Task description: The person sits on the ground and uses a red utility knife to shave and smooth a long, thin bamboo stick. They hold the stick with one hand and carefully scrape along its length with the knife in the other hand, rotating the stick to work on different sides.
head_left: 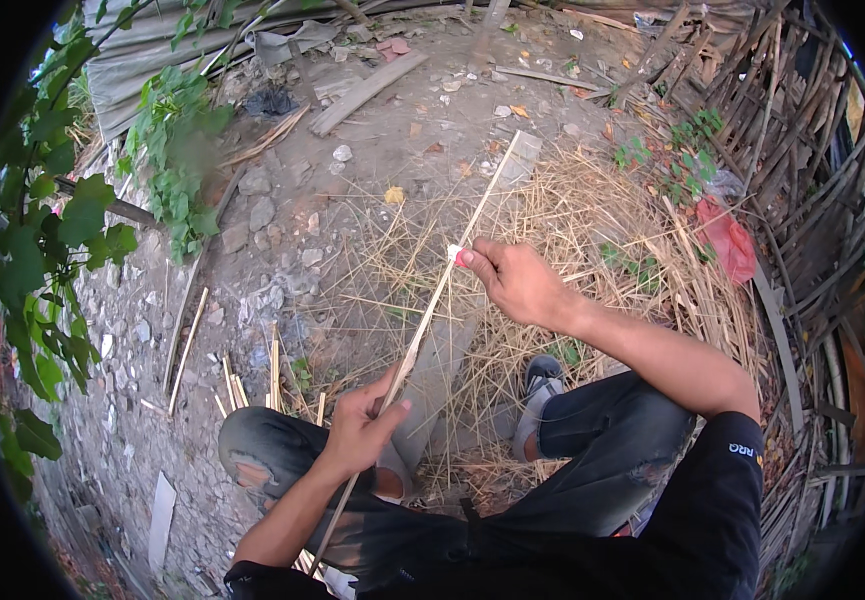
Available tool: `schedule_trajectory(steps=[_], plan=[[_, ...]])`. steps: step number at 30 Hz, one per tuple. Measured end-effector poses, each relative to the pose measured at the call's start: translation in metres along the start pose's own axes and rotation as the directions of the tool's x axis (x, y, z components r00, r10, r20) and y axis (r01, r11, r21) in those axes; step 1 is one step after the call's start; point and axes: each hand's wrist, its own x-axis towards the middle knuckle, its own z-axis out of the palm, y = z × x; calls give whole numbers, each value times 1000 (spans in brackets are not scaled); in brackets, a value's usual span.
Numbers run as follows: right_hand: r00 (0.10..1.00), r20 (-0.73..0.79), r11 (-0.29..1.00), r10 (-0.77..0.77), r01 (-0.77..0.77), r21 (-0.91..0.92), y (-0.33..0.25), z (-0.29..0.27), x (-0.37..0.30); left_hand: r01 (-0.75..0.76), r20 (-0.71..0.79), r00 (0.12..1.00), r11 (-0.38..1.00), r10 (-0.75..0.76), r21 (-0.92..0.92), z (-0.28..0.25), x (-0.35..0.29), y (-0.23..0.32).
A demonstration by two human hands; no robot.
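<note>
A long, thin pale strip of wood or bamboo (435,297) slants from my lap up and away over the ground. My left hand (357,425) is closed around its lower part, above my left knee. Farther up, my right hand (517,280) is closed at the strip, thumb and fingers pinched together. A small red and white piece (457,256) shows at the right thumb, against the strip; what it is I cannot make out. Beneath the strip a flat grey board (439,375) lies on the ground between my feet.
Thin straw-like shavings (592,225) cover the ground ahead and right. Several cut sticks (275,365) stand by my left knee. A stick fence (802,150) and a red plastic bag (724,240) are on the right. Leafy vines (62,230) hang at left, over stony ground.
</note>
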Motion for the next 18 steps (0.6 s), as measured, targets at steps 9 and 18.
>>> schedule_trajectory(steps=[9,18], plan=[[943,331,999,31,-18,-42,-69,32,-29,25,-70,997,997,-30,-74,-2,11,8],[883,469,742,33,-336,580,-45,43,-11,8,-62,998,986,-18,-166,-2,10,16]])
